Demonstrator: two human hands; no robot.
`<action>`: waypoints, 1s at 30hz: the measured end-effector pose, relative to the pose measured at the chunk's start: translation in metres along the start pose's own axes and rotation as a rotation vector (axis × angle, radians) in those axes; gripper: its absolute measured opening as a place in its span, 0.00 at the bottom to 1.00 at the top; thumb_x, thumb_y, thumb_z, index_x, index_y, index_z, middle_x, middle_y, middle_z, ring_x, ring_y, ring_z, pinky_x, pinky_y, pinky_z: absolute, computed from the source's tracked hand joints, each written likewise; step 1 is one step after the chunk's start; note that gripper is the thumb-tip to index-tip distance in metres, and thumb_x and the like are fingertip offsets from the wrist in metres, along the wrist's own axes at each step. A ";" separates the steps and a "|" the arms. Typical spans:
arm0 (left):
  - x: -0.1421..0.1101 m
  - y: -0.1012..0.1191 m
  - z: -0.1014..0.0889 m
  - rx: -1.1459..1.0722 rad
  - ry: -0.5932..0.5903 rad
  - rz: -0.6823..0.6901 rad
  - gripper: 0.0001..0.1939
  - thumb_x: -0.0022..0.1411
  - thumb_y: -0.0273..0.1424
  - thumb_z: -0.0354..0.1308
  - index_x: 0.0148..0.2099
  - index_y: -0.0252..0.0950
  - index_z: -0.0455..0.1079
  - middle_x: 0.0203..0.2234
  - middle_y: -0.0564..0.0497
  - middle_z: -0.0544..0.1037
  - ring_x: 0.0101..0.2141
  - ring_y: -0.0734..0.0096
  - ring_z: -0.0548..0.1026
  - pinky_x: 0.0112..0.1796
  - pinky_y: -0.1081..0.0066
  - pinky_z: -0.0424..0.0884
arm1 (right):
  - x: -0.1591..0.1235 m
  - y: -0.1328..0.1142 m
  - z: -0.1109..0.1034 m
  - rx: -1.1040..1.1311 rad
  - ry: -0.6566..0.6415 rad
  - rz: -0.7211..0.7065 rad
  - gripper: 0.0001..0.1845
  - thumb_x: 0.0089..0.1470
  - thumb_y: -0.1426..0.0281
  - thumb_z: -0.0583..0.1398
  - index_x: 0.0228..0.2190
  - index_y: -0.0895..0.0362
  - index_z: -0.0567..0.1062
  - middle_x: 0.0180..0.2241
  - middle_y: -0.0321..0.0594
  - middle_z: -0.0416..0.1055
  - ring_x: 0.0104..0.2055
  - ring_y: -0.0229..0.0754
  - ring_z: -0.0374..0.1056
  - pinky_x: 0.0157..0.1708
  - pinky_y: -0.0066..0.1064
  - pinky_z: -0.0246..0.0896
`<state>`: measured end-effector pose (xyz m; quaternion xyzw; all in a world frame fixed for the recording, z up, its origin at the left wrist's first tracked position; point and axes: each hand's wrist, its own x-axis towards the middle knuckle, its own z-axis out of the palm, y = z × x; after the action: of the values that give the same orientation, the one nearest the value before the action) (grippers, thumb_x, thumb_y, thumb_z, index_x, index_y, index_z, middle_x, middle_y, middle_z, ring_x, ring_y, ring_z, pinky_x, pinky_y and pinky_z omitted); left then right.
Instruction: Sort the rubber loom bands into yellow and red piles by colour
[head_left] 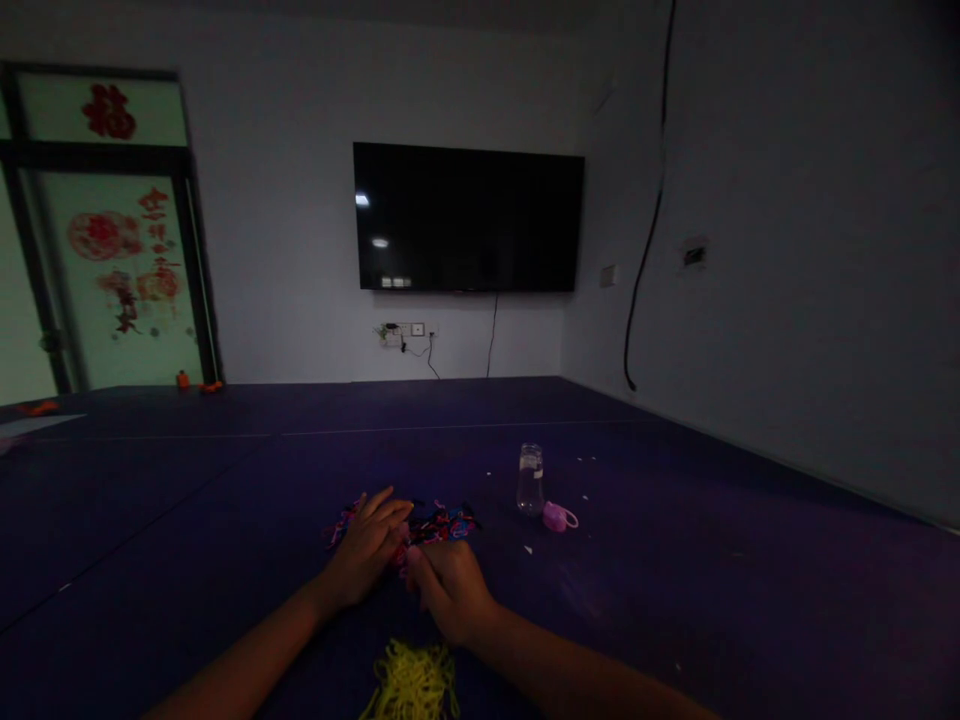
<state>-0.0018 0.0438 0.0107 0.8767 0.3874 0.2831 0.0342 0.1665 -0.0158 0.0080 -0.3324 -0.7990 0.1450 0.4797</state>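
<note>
A pile of small pink, red, blue and black loops or strands (448,523) lies on the dark purple tabletop (247,560). My left hand (371,540) rests over its left side with the fingers stretched out and a little apart. At the pile's near edge, my right hand (450,585) is closed, its fingers curled under; what they hold, if anything, is hidden. Closer to me, below the right hand, is a heap of yellow strands (414,682).
To the right of the pile stands a clear bottle (530,485) without its cap, beside a pink lid with a loop (556,517). White scraps (528,549) dot the table. Small orange things (212,387) lie at the far left edge. A television (469,218) hangs on the far wall.
</note>
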 end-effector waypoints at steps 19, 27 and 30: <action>-0.088 0.088 -0.029 -0.600 0.028 -0.131 0.27 0.67 0.47 0.37 0.39 0.39 0.74 0.39 0.48 0.77 0.42 0.63 0.73 0.45 0.65 0.68 | -0.070 -0.043 -0.039 0.166 -0.172 0.372 0.24 0.62 0.56 0.48 0.52 0.56 0.68 0.52 0.46 0.67 0.54 0.45 0.62 0.55 0.42 0.54; -0.085 0.089 -0.037 -0.342 0.010 -0.042 0.20 0.64 0.44 0.45 0.36 0.37 0.72 0.30 0.48 0.76 0.33 0.65 0.73 0.36 0.67 0.69 | -0.061 -0.060 -0.048 0.159 -0.405 0.097 0.20 0.63 0.67 0.47 0.56 0.53 0.63 0.53 0.42 0.66 0.55 0.42 0.62 0.56 0.42 0.54; -0.086 0.088 -0.036 -0.127 0.012 -0.003 0.20 0.60 0.46 0.50 0.24 0.37 0.64 0.19 0.53 0.68 0.21 0.70 0.66 0.23 0.72 0.62 | -0.065 -0.060 -0.051 0.110 -0.288 0.078 0.20 0.63 0.67 0.48 0.54 0.53 0.65 0.53 0.44 0.65 0.55 0.43 0.61 0.54 0.41 0.58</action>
<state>-0.0091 -0.0835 0.0246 0.8706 0.3701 0.3121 0.0879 0.2078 -0.1084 0.0227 -0.3122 -0.8369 0.2533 0.3715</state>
